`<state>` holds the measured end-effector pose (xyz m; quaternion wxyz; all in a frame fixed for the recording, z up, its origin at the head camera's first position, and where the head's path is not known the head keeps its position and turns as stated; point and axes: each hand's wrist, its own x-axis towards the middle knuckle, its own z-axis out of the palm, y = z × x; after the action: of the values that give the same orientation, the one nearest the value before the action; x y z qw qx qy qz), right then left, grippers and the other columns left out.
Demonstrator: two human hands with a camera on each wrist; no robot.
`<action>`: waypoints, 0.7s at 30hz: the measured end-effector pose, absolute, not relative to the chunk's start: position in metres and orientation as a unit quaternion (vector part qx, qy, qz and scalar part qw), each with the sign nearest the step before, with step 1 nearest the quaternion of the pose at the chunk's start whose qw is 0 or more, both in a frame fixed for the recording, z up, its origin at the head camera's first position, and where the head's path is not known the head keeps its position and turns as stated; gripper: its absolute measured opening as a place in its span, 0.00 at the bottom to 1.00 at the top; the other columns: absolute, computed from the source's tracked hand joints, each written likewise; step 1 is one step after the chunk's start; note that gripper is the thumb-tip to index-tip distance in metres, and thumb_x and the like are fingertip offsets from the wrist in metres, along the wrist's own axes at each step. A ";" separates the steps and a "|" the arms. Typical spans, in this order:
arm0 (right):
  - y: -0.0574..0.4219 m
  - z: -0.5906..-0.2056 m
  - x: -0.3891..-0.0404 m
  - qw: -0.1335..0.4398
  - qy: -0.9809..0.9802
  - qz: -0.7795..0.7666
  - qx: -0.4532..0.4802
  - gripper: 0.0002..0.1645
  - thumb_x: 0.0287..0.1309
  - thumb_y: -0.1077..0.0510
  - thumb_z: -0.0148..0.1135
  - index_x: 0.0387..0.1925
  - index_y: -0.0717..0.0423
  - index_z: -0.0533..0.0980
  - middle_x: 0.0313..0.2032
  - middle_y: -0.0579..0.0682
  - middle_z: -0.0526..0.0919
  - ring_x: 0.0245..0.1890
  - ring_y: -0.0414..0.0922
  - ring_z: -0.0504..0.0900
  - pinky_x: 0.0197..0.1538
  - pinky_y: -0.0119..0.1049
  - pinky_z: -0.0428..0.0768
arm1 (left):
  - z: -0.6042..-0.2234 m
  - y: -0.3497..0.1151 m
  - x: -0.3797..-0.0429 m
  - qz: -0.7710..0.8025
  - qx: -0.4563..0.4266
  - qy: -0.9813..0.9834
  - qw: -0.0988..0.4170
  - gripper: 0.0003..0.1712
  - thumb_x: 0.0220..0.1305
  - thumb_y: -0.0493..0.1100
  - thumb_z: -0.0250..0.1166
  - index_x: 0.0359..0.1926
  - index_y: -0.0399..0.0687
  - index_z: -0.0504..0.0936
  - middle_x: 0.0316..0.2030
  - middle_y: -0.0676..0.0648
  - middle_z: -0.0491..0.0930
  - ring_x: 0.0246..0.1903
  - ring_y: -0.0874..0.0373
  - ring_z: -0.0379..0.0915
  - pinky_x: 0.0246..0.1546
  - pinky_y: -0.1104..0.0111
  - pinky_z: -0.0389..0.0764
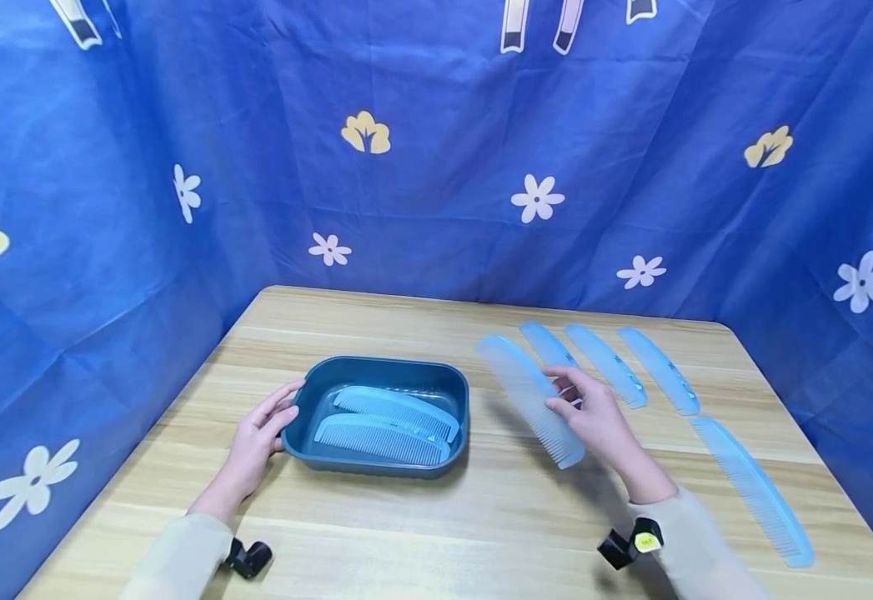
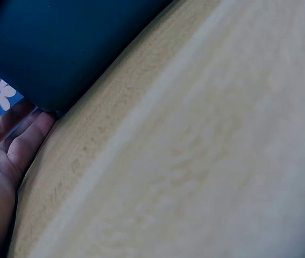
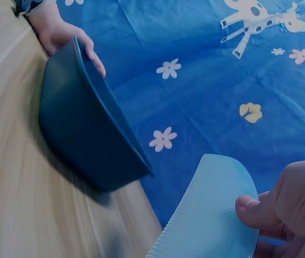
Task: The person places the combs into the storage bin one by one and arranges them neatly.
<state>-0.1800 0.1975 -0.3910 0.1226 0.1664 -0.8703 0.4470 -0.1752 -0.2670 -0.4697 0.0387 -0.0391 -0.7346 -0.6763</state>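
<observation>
A translucent light-blue comb (image 1: 529, 396) is pinched between the thumb and fingers of my right hand (image 1: 594, 417), raised above the table to the right of a dark blue plastic tub (image 1: 376, 468). In the right wrist view, the thumb presses on the flat of this comb (image 3: 211, 215), teeth facing the tub. My left hand (image 1: 256, 433) grips the tub's left end, with fingers at the rim and others low against the wall in the left wrist view. Inside the tub, two combs lie side by side, a rear comb (image 1: 398, 405) and a front comb (image 1: 379, 437).
Behind and right of my right hand, three combs lie in a slanted row: a left comb (image 1: 544, 340), a middle comb (image 1: 605, 364) and a right comb (image 1: 659, 371). Another comb (image 1: 755, 492) lies nearer the table's right edge. A blue patterned curtain (image 1: 436, 208) encloses the wooden table (image 1: 406, 542).
</observation>
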 end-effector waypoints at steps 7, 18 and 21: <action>0.176 -0.383 -0.183 0.110 -0.861 0.466 0.174 0.22 0.50 0.71 0.65 0.49 0.57 0.76 0.33 0.52 0.77 0.30 0.44 0.76 0.29 0.33 0.77 | -0.468 -0.268 -0.175 -0.673 -0.036 -0.737 0.038 0.26 0.69 0.46 0.54 0.67 0.49 0.64 0.53 0.43 0.68 0.42 0.62 0.74 0.33 0.66 0.81; 0.150 -0.375 -0.188 0.118 -0.834 0.505 0.188 0.20 0.49 0.71 0.65 0.47 0.59 0.78 0.32 0.52 0.78 0.30 0.45 0.77 0.32 0.33 0.78 | -0.465 -0.265 -0.175 -0.668 -0.033 -0.742 0.040 0.27 0.69 0.47 0.54 0.67 0.48 0.63 0.56 0.36 0.63 0.43 0.62 0.74 0.33 0.66 0.81; 0.141 -0.373 -0.190 0.113 -0.827 0.516 0.192 0.20 0.50 0.71 0.65 0.47 0.59 0.78 0.32 0.52 0.79 0.30 0.45 0.77 0.33 0.34 0.78 | -0.466 -0.266 -0.173 -0.671 -0.033 -0.739 0.042 0.27 0.69 0.47 0.54 0.67 0.48 0.64 0.55 0.38 0.65 0.42 0.62 0.74 0.32 0.66 0.82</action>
<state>-0.1901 0.1410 -0.3733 0.1125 0.1924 -0.8273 0.5157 -0.1731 -0.2657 -0.4657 0.0419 -0.0325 -0.7392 -0.6714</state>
